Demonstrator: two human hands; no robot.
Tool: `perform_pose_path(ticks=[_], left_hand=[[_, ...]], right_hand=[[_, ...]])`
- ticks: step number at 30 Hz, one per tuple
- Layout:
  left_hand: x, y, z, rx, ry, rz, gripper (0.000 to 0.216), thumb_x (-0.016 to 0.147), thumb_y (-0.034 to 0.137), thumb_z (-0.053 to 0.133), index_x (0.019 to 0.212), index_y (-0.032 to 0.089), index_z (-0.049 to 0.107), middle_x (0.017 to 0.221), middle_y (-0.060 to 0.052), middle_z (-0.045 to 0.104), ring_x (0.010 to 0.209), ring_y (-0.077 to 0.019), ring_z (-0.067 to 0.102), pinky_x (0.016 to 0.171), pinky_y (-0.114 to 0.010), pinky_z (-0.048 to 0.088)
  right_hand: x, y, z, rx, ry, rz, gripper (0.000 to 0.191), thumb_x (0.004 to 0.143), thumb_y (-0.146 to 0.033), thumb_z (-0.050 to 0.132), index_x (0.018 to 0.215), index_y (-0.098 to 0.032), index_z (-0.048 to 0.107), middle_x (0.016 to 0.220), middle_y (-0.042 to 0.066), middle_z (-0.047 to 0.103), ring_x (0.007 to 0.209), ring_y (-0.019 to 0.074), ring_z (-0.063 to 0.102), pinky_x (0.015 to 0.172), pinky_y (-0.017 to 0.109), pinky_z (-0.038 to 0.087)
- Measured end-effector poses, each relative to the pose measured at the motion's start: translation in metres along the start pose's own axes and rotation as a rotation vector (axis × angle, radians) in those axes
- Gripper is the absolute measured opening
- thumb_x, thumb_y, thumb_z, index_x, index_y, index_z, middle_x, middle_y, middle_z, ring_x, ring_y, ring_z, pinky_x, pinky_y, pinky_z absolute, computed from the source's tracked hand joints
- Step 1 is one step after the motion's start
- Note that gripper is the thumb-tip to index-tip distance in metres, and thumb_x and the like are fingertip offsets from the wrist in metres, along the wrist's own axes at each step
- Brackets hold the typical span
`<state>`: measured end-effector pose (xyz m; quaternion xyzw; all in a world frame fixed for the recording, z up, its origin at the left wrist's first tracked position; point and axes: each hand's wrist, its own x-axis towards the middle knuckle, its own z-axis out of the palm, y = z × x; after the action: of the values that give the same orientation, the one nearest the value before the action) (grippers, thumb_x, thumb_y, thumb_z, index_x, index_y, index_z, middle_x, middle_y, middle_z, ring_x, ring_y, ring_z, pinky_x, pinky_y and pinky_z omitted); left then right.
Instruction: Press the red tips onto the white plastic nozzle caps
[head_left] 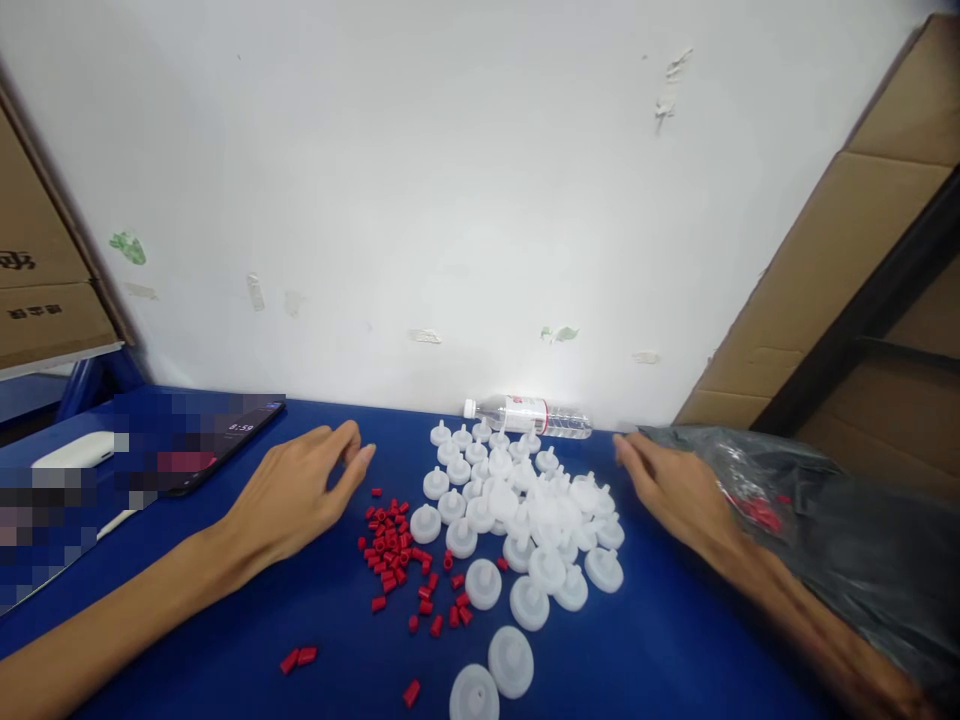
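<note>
My left hand rests palm down on the blue table, fingers loosely curled, holding nothing. It lies just left of a heap of small red caps. My right hand lies flat on the table at the right edge of a pile of white round plastic discs with stubs, fingers stretched toward the discs and empty. Two more white discs sit near the front edge, and two red caps lie apart at the front left.
A clear water bottle lies on its side against the white wall. A dark plastic bag holding red caps sits at the right. A phone and a white case lie at the left. Cardboard boxes flank both sides.
</note>
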<state>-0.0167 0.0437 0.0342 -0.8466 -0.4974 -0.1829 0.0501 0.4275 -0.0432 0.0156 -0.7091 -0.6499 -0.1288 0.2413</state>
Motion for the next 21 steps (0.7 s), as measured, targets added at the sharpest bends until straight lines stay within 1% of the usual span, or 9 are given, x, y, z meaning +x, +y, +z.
perform_pose_path(ticks=[2, 5, 6, 7, 9, 10, 14, 18, 21], left_hand=[[-0.012, 0.013, -0.009, -0.055, -0.012, 0.171, 0.046, 0.106, 0.048, 0.021, 0.077, 0.027, 0.05, 0.071, -0.003, 0.059, 0.067, -0.0242, 0.058, 0.068, -0.042, 0.047], [-0.039, 0.033, -0.011, -0.126, -0.132, 0.457, 0.037, 0.101, 0.048, 0.038, 0.074, 0.031, 0.055, 0.067, -0.003, 0.064, 0.062, -0.0237, 0.059, 0.062, -0.042, 0.045], [-0.048, 0.039, -0.007, -0.141, -0.169, 0.538, 0.03, 0.098, 0.048, 0.044, 0.078, 0.033, 0.06, 0.07, -0.003, 0.068, 0.062, -0.0233, 0.06, 0.062, -0.042, 0.046], [-0.058, 0.044, -0.002, -0.139, -0.193, 0.634, 0.023, 0.096, 0.049, 0.049, 0.087, 0.034, 0.063, 0.072, -0.004, 0.069, 0.064, -0.025, 0.062, 0.064, -0.044, 0.049], [-0.073, 0.053, 0.012, -0.14, -0.173, 0.741, 0.021, 0.09, 0.053, 0.057, 0.095, 0.035, 0.066, 0.069, -0.005, 0.068, 0.063, -0.0269, 0.061, 0.061, -0.044, 0.05], [-0.078, 0.057, 0.018, -0.129, -0.166, 0.778, 0.021, 0.087, 0.053, 0.061, 0.094, 0.034, 0.065, 0.067, -0.005, 0.066, 0.06, -0.0263, 0.06, 0.059, -0.044, 0.05], [-0.083, 0.065, 0.03, -0.028, -0.173, 0.834, 0.022, 0.091, 0.051, 0.063, 0.092, 0.029, 0.063, 0.066, -0.004, 0.066, 0.054, -0.0241, 0.057, 0.053, -0.042, 0.045], [-0.078, 0.07, 0.02, 0.032, -0.141, 0.843, 0.024, 0.1, 0.047, 0.062, 0.088, 0.026, 0.059, 0.067, 0.0, 0.065, 0.055, -0.0203, 0.059, 0.054, -0.038, 0.042], [-0.077, 0.072, 0.011, 0.061, -0.113, 0.882, 0.02, 0.1, 0.034, 0.066, 0.087, 0.024, 0.055, 0.069, 0.003, 0.064, 0.057, -0.0175, 0.06, 0.055, -0.036, 0.039]], right_hand=[[-0.005, -0.01, -0.017, 0.053, 0.111, -0.044, 0.045, 0.111, -0.046, 0.032, 0.086, -0.026, 0.063, 0.065, 0.002, 0.067, 0.058, 0.021, 0.066, 0.062, 0.033, 0.041], [-0.02, -0.038, -0.042, 0.128, 0.214, -0.192, 0.047, 0.112, -0.044, 0.03, 0.082, -0.026, 0.061, 0.057, -0.002, 0.059, 0.05, 0.0167, 0.06, 0.059, 0.031, 0.043], [-0.026, -0.05, -0.048, 0.151, 0.241, -0.29, 0.044, 0.112, -0.041, 0.033, 0.081, -0.027, 0.061, 0.057, -0.002, 0.059, 0.048, 0.0155, 0.058, 0.057, 0.031, 0.043], [-0.033, -0.063, -0.053, 0.187, 0.275, -0.499, 0.037, 0.112, -0.032, 0.036, 0.086, -0.026, 0.063, 0.057, -0.003, 0.06, 0.046, 0.0145, 0.057, 0.054, 0.031, 0.042], [-0.047, -0.089, -0.06, 0.224, 0.237, -0.839, 0.028, 0.111, -0.023, 0.038, 0.105, -0.022, 0.065, 0.063, -0.003, 0.067, 0.046, 0.0133, 0.058, 0.049, 0.031, 0.041], [-0.053, -0.1, -0.062, 0.222, 0.182, -0.894, 0.027, 0.112, -0.025, 0.037, 0.113, -0.02, 0.064, 0.065, -0.003, 0.068, 0.046, 0.0137, 0.059, 0.048, 0.032, 0.042], [-0.074, -0.126, -0.054, 0.183, 0.044, -0.912, 0.031, 0.115, -0.03, 0.038, 0.128, -0.018, 0.063, 0.06, -0.006, 0.065, 0.046, 0.0133, 0.063, 0.046, 0.032, 0.042], [-0.081, -0.125, -0.041, 0.103, -0.091, -0.882, 0.04, 0.116, -0.037, 0.033, 0.135, -0.016, 0.062, 0.065, -0.006, 0.068, 0.048, 0.0139, 0.066, 0.048, 0.034, 0.043], [-0.082, -0.119, -0.035, 0.074, -0.16, -0.853, 0.036, 0.112, -0.044, 0.049, 0.132, -0.018, 0.063, 0.068, -0.007, 0.07, 0.052, 0.0148, 0.069, 0.053, 0.034, 0.045]])
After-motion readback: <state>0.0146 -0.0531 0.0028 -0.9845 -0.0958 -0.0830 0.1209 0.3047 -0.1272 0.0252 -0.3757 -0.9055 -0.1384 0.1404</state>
